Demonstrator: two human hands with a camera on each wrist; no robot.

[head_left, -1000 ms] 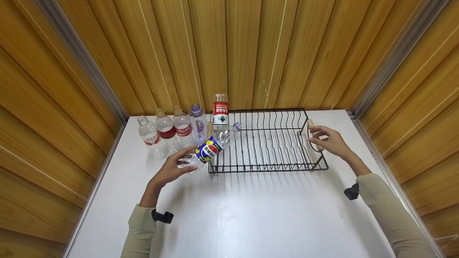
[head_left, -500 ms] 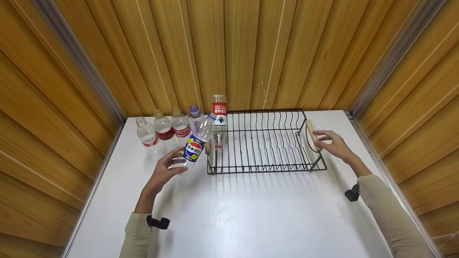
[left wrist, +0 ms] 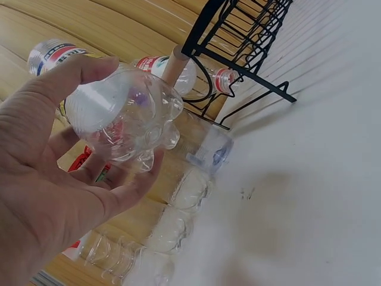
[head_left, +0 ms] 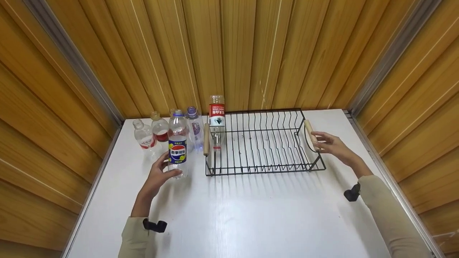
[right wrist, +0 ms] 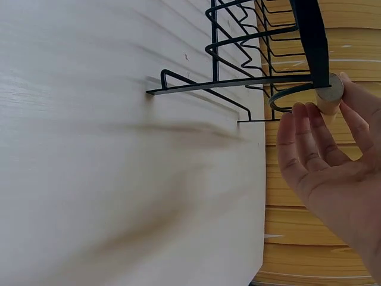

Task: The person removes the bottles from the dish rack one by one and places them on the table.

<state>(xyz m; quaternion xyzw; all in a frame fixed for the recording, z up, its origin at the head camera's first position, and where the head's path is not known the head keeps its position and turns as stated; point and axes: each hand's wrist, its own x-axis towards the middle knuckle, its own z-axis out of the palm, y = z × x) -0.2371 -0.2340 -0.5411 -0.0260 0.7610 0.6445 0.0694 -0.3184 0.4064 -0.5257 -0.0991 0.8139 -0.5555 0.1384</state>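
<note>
My left hand (head_left: pixel 154 177) grips a clear plastic bottle (head_left: pixel 178 152) with a blue Pepsi label near its base. The bottle stands upright, in front of the row of bottles; its ribbed bottom (left wrist: pixel 149 134) shows in the left wrist view, raised off the table. At the right end of a black wire dish rack (head_left: pixel 265 173), my right hand (head_left: pixel 333 146) pinches the wooden handle (head_left: pixel 310 133) between thumb and fingers. An upside-down bottle with a red and white label (head_left: pixel 217 114) leans inside the rack's left end.
Left of the rack stand a purple-necked bottle (head_left: pixel 194 130), a red-labelled bottle (head_left: pixel 161 130) and a white-and-red-labelled bottle (head_left: pixel 144 138); another is mostly hidden behind the held one. The rack's left wooden handle (head_left: pixel 206 139) is beside them. Wood-patterned walls (head_left: pixel 240 53) enclose the white table (head_left: pixel 251 215).
My left hand has carried the bottle left, away from the rack, and turned it from tilted to upright. My right hand has closed from beside the rack's handle onto it.
</note>
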